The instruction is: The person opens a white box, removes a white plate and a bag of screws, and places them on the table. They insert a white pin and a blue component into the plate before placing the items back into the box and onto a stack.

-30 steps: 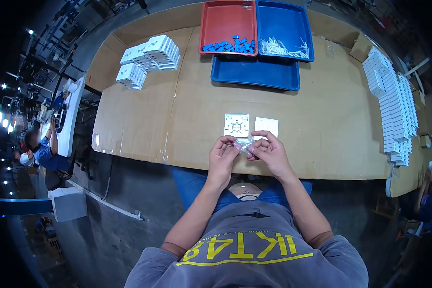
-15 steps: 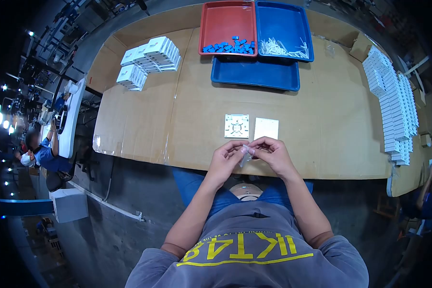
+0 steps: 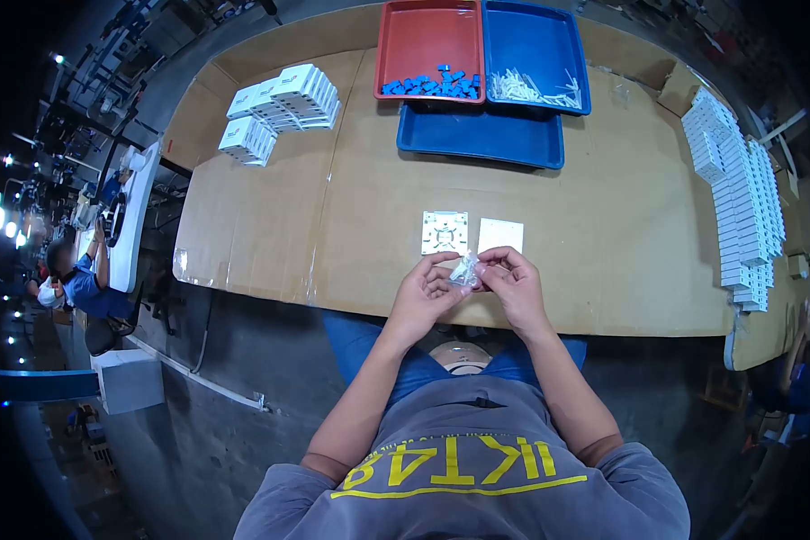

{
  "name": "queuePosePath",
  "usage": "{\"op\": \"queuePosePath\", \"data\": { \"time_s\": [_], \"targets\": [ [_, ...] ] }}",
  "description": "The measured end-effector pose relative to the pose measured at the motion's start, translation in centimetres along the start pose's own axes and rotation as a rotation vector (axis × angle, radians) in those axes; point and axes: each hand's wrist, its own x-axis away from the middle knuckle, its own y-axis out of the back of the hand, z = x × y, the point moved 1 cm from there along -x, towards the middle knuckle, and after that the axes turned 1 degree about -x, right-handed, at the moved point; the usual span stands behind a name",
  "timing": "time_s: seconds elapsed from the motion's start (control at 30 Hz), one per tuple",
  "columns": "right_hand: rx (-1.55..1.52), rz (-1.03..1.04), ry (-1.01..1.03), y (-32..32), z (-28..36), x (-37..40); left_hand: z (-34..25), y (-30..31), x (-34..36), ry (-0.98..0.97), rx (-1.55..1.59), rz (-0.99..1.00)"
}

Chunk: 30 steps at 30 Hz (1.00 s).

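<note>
Between my hands, over the front edge of the table, is a small clear plastic bag (image 3: 464, 271) with small light-coloured pieces inside that I cannot make out. The fingers of my left hand (image 3: 426, 290) are closed on its left side. My right hand (image 3: 513, 286) pinches its right side between thumb and fingers. Just beyond my left hand lies a square white plate with a dark cross-shaped pattern (image 3: 445, 233). To its right, a plain white square plate (image 3: 501, 235) lies flat, its near edge partly behind my right hand.
At the back stand a red tray (image 3: 429, 40) of blue pieces, a blue tray (image 3: 537, 45) of white slender pieces, and another blue tray (image 3: 479, 142) in front. White boxes (image 3: 283, 99) are stacked left, white units (image 3: 736, 198) right. A person (image 3: 90, 279) sits at a far-left table.
My fingers have spread a little further apart and the bag between them has opened out, showing more of itself. The view has shifted very slightly.
</note>
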Motion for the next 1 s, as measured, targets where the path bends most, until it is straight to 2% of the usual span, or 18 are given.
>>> {"op": "queuePosePath", "data": {
  "time_s": [0.2, 0.3, 0.4, 0.6, 0.8, 0.9, 1.0],
  "targets": [
    [0.046, 0.048, -0.032, 0.8, -0.4, 0.0, 0.9, 1.3, -0.2, 0.014, -0.139, -0.086],
    [0.08, 0.067, -0.005, 0.8, -0.7, 0.1, 0.7, 1.2, 0.0, -0.045, -0.224, -0.112],
    [0.073, 0.061, -0.011, 0.8, -0.7, 0.1, 0.0, 0.6, 0.2, -0.018, 0.049, -0.083],
    [0.073, 0.077, -0.016, 0.4, -0.2, 0.1, 1.0, 0.9, 0.0, 0.06, 0.079, -0.12],
    [0.086, 0.12, -0.032, 0.4, -0.3, 0.5, 0.7, 0.2, 0.5, 0.108, 0.371, -0.111],
    [0.076, 0.129, -0.024, 0.1, -0.2, 0.7, 1.0, 0.3, 0.4, 0.105, 0.351, -0.115],
    [0.065, 0.114, -0.004, 0.1, -0.4, 0.7, 1.3, 0.4, 0.0, -0.049, 0.077, -0.162]
  ]
}}
